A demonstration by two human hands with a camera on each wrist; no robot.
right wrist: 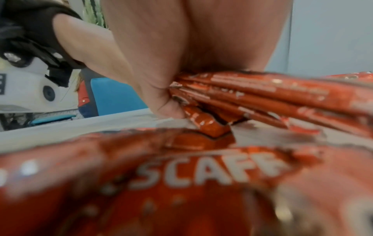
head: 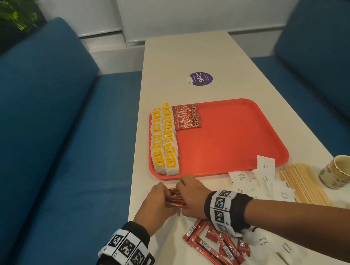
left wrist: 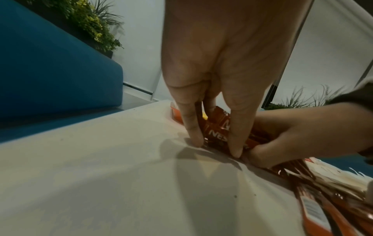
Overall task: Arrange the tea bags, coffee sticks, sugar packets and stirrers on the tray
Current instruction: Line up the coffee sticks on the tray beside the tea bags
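A red tray (head: 232,143) lies on the white table. Two rows of yellow tea bags (head: 164,140) line its left side, and a short row of red coffee sticks (head: 186,117) lies beside them at the far end. Just in front of the tray, my left hand (head: 156,200) and right hand (head: 190,194) together grip a bundle of red coffee sticks (head: 174,199) against the table. The left wrist view shows my fingers (left wrist: 236,140) pinching the bundle (left wrist: 217,134) on edge. More loose coffee sticks (head: 216,246) lie under my right wrist.
White sugar packets (head: 261,179) are scattered right of my hands and near the front edge. Wooden stirrers (head: 301,183) lie in a pile at the right, beside two paper cups (head: 342,170). Blue benches flank the table. A purple sticker (head: 201,78) sits beyond the tray.
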